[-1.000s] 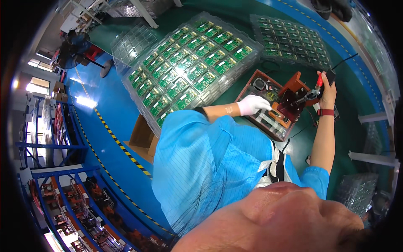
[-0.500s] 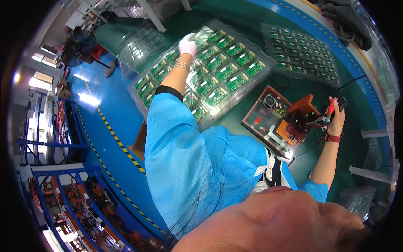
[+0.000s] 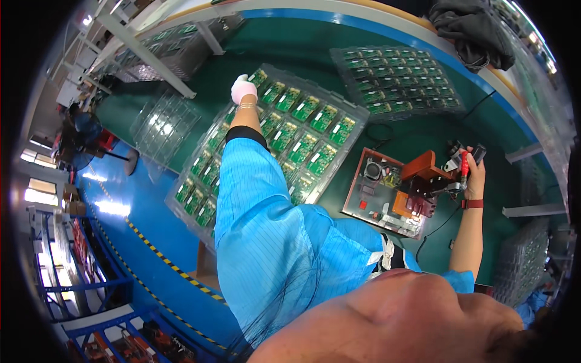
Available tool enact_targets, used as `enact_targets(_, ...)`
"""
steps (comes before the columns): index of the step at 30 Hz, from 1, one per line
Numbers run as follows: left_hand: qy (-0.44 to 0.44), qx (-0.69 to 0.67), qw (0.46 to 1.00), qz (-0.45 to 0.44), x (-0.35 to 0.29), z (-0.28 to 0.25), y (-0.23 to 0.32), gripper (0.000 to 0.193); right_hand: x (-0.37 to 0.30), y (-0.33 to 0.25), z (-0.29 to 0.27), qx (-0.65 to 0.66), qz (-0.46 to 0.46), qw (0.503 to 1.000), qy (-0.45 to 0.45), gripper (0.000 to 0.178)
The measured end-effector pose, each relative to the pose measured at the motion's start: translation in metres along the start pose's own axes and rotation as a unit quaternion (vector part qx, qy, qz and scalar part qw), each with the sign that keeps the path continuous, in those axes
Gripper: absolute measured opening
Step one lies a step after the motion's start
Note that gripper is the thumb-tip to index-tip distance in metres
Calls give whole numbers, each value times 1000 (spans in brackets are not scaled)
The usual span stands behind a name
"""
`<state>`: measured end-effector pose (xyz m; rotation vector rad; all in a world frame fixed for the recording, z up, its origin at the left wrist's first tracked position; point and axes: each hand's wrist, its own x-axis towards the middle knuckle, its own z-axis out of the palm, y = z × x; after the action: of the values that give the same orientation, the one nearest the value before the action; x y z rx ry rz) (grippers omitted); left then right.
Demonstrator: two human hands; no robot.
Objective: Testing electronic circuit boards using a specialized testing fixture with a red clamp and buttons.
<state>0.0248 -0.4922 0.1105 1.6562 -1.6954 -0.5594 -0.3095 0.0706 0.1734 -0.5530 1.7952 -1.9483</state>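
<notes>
- Left hand (image 3: 244, 92), gloved, at the far edge of the tray (image 3: 361, 113) of boards (image 3: 305, 107); fingertips hard to make out, cannot tell if it holds anything.
- Right hand (image 3: 476, 173) wrapped round the red handle (image 3: 465, 164) of the fixture (image 3: 376, 212).
- Between the hands, green surface (image 3: 341, 175) parts tray from fixture.
- Left sleeve (image 3: 251, 175) hides some boards.
</notes>
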Motion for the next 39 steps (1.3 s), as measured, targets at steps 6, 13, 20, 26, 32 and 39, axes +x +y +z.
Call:
enact_targets(6,-4,152,988,-21,-15,3,-19,36,0,-1,1,12,7,1000,-18,33)
enact_targets(13,89,191,974,87,-24,-54,-110,35,8,2,0,12,-1,1000,-27,33)
enact_targets(20,196,249,940,-125,-114,-212,-186,38,15,9,-3,33,-10,999,-40,32)
enact_targets(26,272,162,905,-284,-225,-296,-250,44,16,8,-6,23,-22,997,-64,37)
enact_targets(32,87,126,977,-151,-319,-326,-348,63,13,2,15,41,-20,995,-93,33)
enact_targets(39,96,120,961,-228,-346,-274,-274,66,4,-5,13,32,-32,997,-63,30)
